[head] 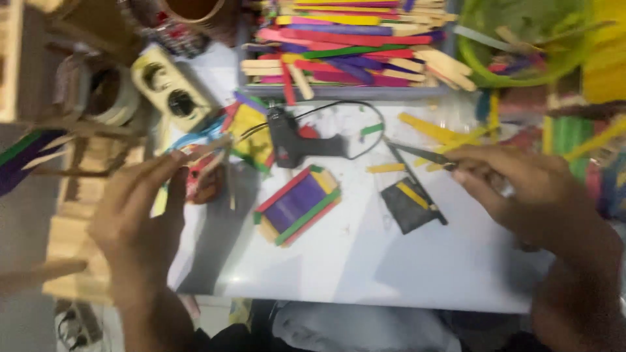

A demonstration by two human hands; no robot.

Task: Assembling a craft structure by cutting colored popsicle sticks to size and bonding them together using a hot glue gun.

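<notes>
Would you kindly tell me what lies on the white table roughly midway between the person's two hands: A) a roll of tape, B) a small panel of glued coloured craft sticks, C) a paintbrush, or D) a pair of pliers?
B: a small panel of purple, red, green and yellow craft sticks lies flat on the white table, between the left hand and the right hand.

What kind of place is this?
Probably a home craft table. A grey tray of coloured wooden craft sticks sits at the back, a black hot-glue gun lies mid-table beside a small glued panel of purple, red and green sticks, and the right hand grips slim dark scissors.
</notes>
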